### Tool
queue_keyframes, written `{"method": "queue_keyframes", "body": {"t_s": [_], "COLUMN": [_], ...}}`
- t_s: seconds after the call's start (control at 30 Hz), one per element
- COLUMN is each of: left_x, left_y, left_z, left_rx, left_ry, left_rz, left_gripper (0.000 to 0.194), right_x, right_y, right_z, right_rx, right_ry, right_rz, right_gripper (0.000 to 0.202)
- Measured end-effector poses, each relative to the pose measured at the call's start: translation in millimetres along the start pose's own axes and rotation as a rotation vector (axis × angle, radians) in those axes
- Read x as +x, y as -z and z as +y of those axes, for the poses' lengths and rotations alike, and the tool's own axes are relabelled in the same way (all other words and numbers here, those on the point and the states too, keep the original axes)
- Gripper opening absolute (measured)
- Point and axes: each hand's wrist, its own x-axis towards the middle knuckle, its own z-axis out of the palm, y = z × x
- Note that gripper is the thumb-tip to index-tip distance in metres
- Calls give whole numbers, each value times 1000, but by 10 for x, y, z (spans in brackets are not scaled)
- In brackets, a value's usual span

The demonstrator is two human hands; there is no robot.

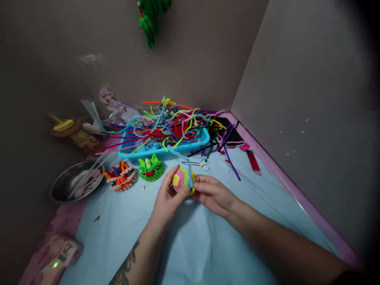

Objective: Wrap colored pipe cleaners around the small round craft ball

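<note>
Over the middle of the bench [118, 241], reaching in from its near edge, both hands are on a ball of striped pipe cleaner [179, 179] in pink, yellow, green and white. The left hand [166, 200] has its fingers curled round the ball's left side, thumb clamped on the front; the right hand [214, 194] has thumb and fingertips close together at the right side. Whether they also pinch the light-blue strand [189, 167] crossing there, I cannot tell.

To shape this well, the left hand should keep the ball steady without crushing the pile, while the right presses the strand flat against the neighbouring row, with even tension and no gap. The loose length should stay clear of the scissors [204, 164] just beyond.

By the bench's left edge, a steel bowl [65, 179] holds pink pieces [79, 192] and a row of small pale bits, perhaps beads; long clear sticks [84, 176] lean across its rim. Towards the far edge stands a blue plastic tray [142, 156], heaped with tangled pipe cleaners [178, 124] in many colours, several spilling past its right end towards the far right corner. What lies on the tray's floor is mostly hidden.
</note>
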Motion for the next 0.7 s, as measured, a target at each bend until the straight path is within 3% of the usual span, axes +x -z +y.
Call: {"method": "queue_keyframes", "body": {"t_s": [0.3,0.5,0.7], "left_x": [22,28,26], "left_y": [12,24,27], "left_z": [-43,-99,-127], "left_rx": [46,169,152], "left_ry": [53,-5,-3], "left_rz": [30,49,0], "left_gripper": [65,60,57], "right_x": [-24,6,59], "right_y": [6,-17,34], "right_z": [-88,-34,6], "right_rx": [-206,-303,-313], "right_ry": [-4,80,140], "right_rz": [34,111,172], "right_gripper": [20,21,21]}}
